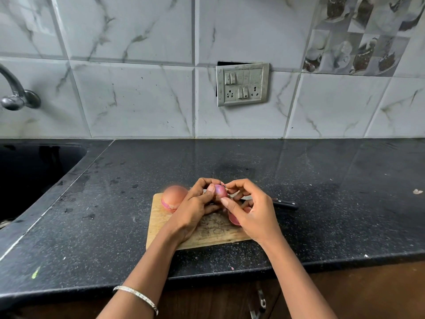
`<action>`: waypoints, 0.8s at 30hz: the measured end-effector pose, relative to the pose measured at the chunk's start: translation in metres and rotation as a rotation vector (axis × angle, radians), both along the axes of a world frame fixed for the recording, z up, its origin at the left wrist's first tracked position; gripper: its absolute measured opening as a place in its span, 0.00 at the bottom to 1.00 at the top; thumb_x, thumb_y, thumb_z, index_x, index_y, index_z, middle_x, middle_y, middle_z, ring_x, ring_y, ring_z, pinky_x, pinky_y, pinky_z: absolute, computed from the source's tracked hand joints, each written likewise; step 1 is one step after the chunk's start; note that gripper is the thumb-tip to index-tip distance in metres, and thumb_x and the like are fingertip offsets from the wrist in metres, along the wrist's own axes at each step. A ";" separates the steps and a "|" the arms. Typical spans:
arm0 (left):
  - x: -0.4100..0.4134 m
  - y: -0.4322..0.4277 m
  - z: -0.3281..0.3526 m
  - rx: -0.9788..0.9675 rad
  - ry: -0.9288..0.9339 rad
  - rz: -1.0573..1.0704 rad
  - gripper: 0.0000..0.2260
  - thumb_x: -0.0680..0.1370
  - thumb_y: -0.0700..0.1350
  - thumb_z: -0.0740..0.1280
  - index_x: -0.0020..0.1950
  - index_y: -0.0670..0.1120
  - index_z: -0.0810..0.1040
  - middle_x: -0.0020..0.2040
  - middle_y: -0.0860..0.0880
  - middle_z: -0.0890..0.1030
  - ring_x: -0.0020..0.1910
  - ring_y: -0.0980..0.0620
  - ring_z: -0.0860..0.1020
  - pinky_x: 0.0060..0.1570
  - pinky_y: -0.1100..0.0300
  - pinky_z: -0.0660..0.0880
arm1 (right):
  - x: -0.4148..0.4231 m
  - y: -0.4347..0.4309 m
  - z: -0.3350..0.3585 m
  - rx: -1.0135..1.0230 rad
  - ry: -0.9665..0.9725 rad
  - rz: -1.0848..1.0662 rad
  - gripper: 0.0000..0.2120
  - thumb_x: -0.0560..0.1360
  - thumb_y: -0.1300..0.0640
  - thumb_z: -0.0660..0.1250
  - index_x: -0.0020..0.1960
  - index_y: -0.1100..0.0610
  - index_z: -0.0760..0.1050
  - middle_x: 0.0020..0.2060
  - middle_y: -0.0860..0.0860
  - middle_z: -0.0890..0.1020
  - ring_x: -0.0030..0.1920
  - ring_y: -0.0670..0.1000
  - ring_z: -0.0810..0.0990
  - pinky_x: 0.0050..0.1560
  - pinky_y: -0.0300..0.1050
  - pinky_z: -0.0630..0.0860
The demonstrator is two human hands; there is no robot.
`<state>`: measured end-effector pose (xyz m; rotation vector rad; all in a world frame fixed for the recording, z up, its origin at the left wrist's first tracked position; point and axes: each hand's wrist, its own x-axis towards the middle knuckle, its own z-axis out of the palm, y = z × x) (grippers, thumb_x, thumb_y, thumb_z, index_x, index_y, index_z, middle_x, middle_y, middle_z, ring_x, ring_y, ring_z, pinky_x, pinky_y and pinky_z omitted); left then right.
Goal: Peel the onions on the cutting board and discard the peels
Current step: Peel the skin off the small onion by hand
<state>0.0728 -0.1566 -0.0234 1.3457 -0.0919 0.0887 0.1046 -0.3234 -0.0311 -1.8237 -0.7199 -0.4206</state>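
A small purple onion [220, 191] is held above the wooden cutting board [161, 217]. My left hand [197, 203] grips it from the left, fingers curled round it. My right hand [248, 208] pinches the skin at the onion's top with thumb and fingertips. A larger onion [173, 198] in its orange-brown skin sits on the board's far left corner. A reddish piece of onion or peel [234, 219] lies on the board under my right hand, partly hidden.
A black-handled knife [285, 204] lies past the board's right end, blade hidden behind my right hand. A dark sink [34, 171] with a tap [16, 95] is at the left. The black counter's front edge [207, 272] runs below the board.
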 end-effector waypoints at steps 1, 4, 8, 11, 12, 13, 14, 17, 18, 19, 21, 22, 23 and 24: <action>0.000 0.000 -0.001 0.002 0.003 -0.002 0.10 0.87 0.39 0.56 0.62 0.41 0.75 0.51 0.47 0.84 0.49 0.54 0.84 0.50 0.60 0.80 | 0.000 0.000 0.000 -0.002 -0.004 -0.002 0.12 0.73 0.54 0.77 0.54 0.47 0.80 0.49 0.43 0.83 0.47 0.49 0.82 0.43 0.46 0.79; 0.001 0.001 -0.002 0.010 0.007 -0.009 0.11 0.87 0.39 0.55 0.62 0.42 0.76 0.52 0.46 0.83 0.50 0.53 0.83 0.51 0.60 0.80 | 0.001 0.000 0.000 -0.016 -0.017 -0.007 0.12 0.72 0.54 0.78 0.53 0.47 0.81 0.48 0.43 0.82 0.46 0.49 0.82 0.43 0.45 0.78; 0.002 0.002 -0.003 0.025 0.006 -0.032 0.12 0.87 0.39 0.55 0.63 0.40 0.77 0.55 0.42 0.84 0.53 0.48 0.83 0.57 0.55 0.81 | 0.001 0.000 0.001 -0.006 -0.012 0.005 0.10 0.73 0.55 0.78 0.51 0.48 0.81 0.45 0.45 0.82 0.46 0.50 0.82 0.46 0.39 0.75; 0.002 0.003 -0.003 0.052 -0.010 -0.050 0.12 0.87 0.40 0.56 0.63 0.41 0.78 0.54 0.42 0.84 0.54 0.47 0.82 0.62 0.50 0.79 | -0.001 0.001 0.003 0.005 0.002 0.020 0.07 0.74 0.54 0.78 0.48 0.49 0.80 0.43 0.46 0.82 0.45 0.50 0.81 0.47 0.39 0.75; 0.002 0.003 -0.003 0.059 -0.016 -0.052 0.12 0.87 0.41 0.57 0.62 0.41 0.78 0.53 0.43 0.84 0.54 0.47 0.82 0.63 0.49 0.78 | -0.002 0.001 0.004 0.007 0.005 0.023 0.07 0.74 0.54 0.77 0.47 0.50 0.80 0.43 0.46 0.82 0.45 0.50 0.81 0.47 0.39 0.75; 0.003 0.003 -0.003 0.064 -0.022 -0.051 0.12 0.86 0.41 0.57 0.62 0.41 0.78 0.53 0.43 0.83 0.54 0.47 0.81 0.63 0.49 0.78 | -0.002 0.002 0.004 0.007 0.002 0.018 0.06 0.74 0.54 0.77 0.46 0.50 0.80 0.43 0.46 0.82 0.44 0.50 0.81 0.47 0.40 0.75; 0.002 0.002 -0.003 0.069 -0.028 -0.051 0.11 0.86 0.41 0.58 0.62 0.41 0.78 0.53 0.43 0.83 0.54 0.46 0.81 0.63 0.49 0.78 | -0.002 0.001 0.004 0.002 -0.005 0.008 0.06 0.74 0.53 0.77 0.45 0.50 0.80 0.43 0.47 0.82 0.45 0.49 0.81 0.46 0.41 0.75; 0.002 0.002 -0.004 0.077 -0.041 -0.039 0.11 0.86 0.42 0.59 0.63 0.40 0.78 0.52 0.42 0.83 0.52 0.47 0.82 0.61 0.50 0.79 | -0.003 0.001 0.004 -0.018 -0.020 -0.029 0.08 0.75 0.49 0.75 0.42 0.50 0.78 0.40 0.45 0.82 0.44 0.47 0.81 0.44 0.38 0.74; 0.002 0.001 -0.004 0.076 -0.043 -0.031 0.11 0.86 0.42 0.59 0.63 0.40 0.78 0.53 0.40 0.83 0.53 0.47 0.82 0.61 0.51 0.80 | -0.003 0.001 0.004 -0.015 -0.019 -0.041 0.10 0.75 0.49 0.75 0.41 0.50 0.77 0.39 0.44 0.81 0.42 0.46 0.80 0.43 0.37 0.73; 0.003 0.001 -0.005 0.075 -0.046 -0.024 0.11 0.86 0.43 0.60 0.63 0.40 0.78 0.55 0.38 0.83 0.53 0.46 0.82 0.61 0.50 0.80 | -0.004 0.001 0.003 -0.005 -0.015 -0.055 0.11 0.75 0.49 0.75 0.40 0.51 0.75 0.37 0.43 0.80 0.40 0.45 0.80 0.41 0.36 0.72; 0.003 0.001 -0.005 0.070 -0.051 -0.019 0.12 0.85 0.44 0.61 0.63 0.41 0.79 0.59 0.34 0.82 0.55 0.43 0.81 0.63 0.47 0.79 | -0.002 0.001 0.002 0.028 -0.009 -0.073 0.14 0.76 0.51 0.75 0.38 0.52 0.74 0.34 0.42 0.78 0.37 0.45 0.79 0.38 0.37 0.72; 0.003 0.002 -0.005 0.069 -0.052 -0.018 0.12 0.85 0.44 0.61 0.63 0.41 0.79 0.59 0.33 0.81 0.56 0.43 0.81 0.63 0.46 0.79 | -0.001 0.000 0.001 0.038 -0.015 -0.079 0.13 0.77 0.52 0.75 0.37 0.53 0.74 0.33 0.42 0.78 0.37 0.46 0.79 0.38 0.39 0.72; 0.003 0.002 -0.005 0.070 -0.052 -0.015 0.12 0.85 0.44 0.61 0.63 0.41 0.79 0.59 0.34 0.81 0.55 0.43 0.82 0.62 0.47 0.79 | 0.000 0.000 0.001 0.041 -0.030 -0.083 0.12 0.78 0.53 0.73 0.38 0.54 0.75 0.34 0.44 0.79 0.38 0.47 0.79 0.39 0.42 0.74; 0.003 0.002 -0.005 0.071 -0.052 -0.012 0.12 0.85 0.44 0.61 0.62 0.41 0.79 0.58 0.35 0.82 0.55 0.44 0.82 0.61 0.48 0.80 | 0.000 -0.001 0.000 0.039 -0.050 -0.090 0.12 0.78 0.53 0.72 0.38 0.55 0.77 0.35 0.45 0.79 0.39 0.48 0.80 0.40 0.46 0.75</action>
